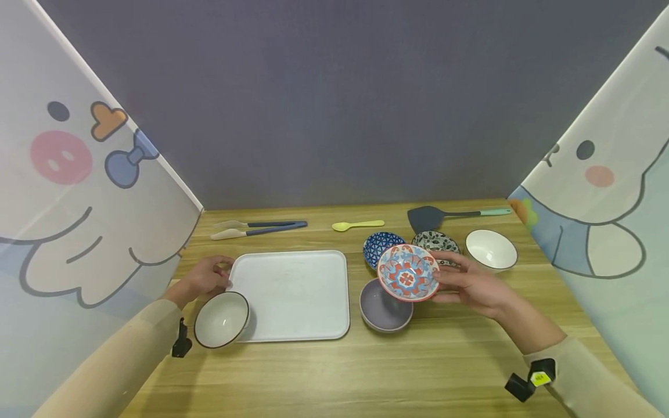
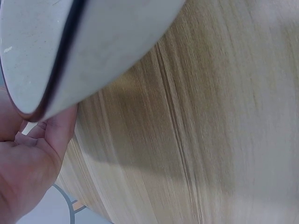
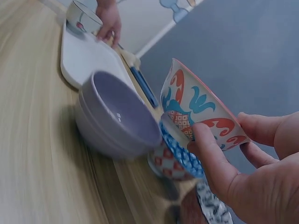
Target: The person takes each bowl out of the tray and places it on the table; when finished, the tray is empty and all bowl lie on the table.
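My right hand (image 1: 473, 284) grips a bowl with a red and blue floral pattern (image 1: 407, 273) by its right side. It holds this bowl tilted in the air over the grey-purple bowl (image 1: 385, 313); the right wrist view shows the patterned bowl's outside (image 3: 201, 100). My left hand (image 1: 209, 275) pinches the left edge of a white tray (image 1: 292, 296), fingers bent at the rim. Next to that hand, a white bowl with a dark rim (image 1: 222, 320) overlaps the tray's near left corner. In the left wrist view this bowl (image 2: 117, 46) hides part of the hand.
Behind the held bowl are a blue patterned bowl (image 1: 378, 244), a black-and-white leafy bowl (image 1: 436, 239) and another white bowl (image 1: 491, 249). Tongs (image 1: 261, 229), a yellow spoon (image 1: 358, 224) and a dark spatula (image 1: 428, 218) lie along the back. Walls enclose the table's back and sides.
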A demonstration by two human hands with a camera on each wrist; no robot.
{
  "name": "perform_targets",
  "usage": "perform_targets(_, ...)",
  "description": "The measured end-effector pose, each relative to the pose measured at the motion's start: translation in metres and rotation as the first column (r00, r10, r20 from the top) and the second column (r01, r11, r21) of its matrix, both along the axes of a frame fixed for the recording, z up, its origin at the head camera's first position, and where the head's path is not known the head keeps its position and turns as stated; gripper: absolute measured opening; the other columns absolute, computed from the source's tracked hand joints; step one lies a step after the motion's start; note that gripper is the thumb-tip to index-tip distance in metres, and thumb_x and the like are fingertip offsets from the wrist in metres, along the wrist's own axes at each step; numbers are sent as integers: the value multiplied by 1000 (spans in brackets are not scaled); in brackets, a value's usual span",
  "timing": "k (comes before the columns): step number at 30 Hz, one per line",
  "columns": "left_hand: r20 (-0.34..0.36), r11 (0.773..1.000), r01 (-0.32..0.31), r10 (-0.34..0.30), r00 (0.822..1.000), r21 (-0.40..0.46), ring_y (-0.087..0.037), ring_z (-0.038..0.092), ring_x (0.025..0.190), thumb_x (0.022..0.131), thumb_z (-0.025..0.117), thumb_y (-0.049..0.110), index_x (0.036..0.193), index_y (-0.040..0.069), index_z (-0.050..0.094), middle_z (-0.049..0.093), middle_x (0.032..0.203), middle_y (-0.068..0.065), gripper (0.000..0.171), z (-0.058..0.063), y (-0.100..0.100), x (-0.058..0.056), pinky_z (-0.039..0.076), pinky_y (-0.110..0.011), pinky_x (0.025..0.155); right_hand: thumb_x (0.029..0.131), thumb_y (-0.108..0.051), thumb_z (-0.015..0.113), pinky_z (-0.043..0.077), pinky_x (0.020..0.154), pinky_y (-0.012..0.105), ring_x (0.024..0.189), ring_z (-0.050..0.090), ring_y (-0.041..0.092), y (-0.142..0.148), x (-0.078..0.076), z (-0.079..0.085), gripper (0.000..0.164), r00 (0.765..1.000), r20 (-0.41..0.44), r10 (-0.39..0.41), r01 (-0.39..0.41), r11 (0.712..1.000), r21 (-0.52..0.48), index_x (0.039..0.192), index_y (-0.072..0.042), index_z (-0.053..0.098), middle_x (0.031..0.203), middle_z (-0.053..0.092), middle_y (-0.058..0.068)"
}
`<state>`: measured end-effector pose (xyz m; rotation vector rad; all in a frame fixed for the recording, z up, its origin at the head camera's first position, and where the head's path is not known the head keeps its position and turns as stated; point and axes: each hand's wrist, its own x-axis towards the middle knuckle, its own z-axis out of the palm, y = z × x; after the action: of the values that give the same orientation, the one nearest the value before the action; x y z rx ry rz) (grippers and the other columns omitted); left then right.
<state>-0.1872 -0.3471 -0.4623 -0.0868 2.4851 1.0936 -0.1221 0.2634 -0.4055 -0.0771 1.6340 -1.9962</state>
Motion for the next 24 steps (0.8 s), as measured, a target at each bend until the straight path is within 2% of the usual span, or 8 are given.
perform_targets(4, 13, 1000, -18, 18, 1000, -3, -23, 59, 84, 88, 73, -4, 145, -5, 47, 59, 100, -16, 63, -2, -1, 0, 56, -32, 67, 105, -4, 53, 59, 90, 43, 109, 71, 22, 20, 7, -4, 40, 999, -20, -30, 30, 1000, 4, 142, -20, 47, 122, 66, 6)
perform_targets(12, 7, 1000, -6, 7, 1000, -8, -24, 58, 87, 88, 73, -3, 144, -5, 47, 59, 100, -16, 62, -2, -1, 0, 55, -33, 67, 108, -2, 45, 58, 93, 42, 108, 71, 24, 53, 19, -17, 37, 1000, -8, -8, 8, 997, -72, 137, -23, 50, 121, 67, 7)
perform_targets(18, -1, 1000, -1, 1, 1000, 9, -23, 59, 85, 88, 73, -3, 144, -7, 46, 59, 98, -16, 62, -1, -3, -1, 56, -33, 67, 109, 0, 40, 57, 94, 44, 112, 70, 24, 70, 27, -29, 41, 1000, -23, 21, -23, 995, -95, 141, -23, 50, 125, 67, 7)
perform_targets(24, 1, 1000, -2, 2, 1000, 27, -23, 59, 83, 87, 74, -4, 144, -8, 46, 59, 98, -16, 63, -2, -3, -1, 56, -34, 66, 109, -1, 39, 57, 94, 43, 111, 70, 23, 80, 34, -38, 44, 999, 28, 21, -18, 993, -114, 138, -29, 56, 124, 67, 5)
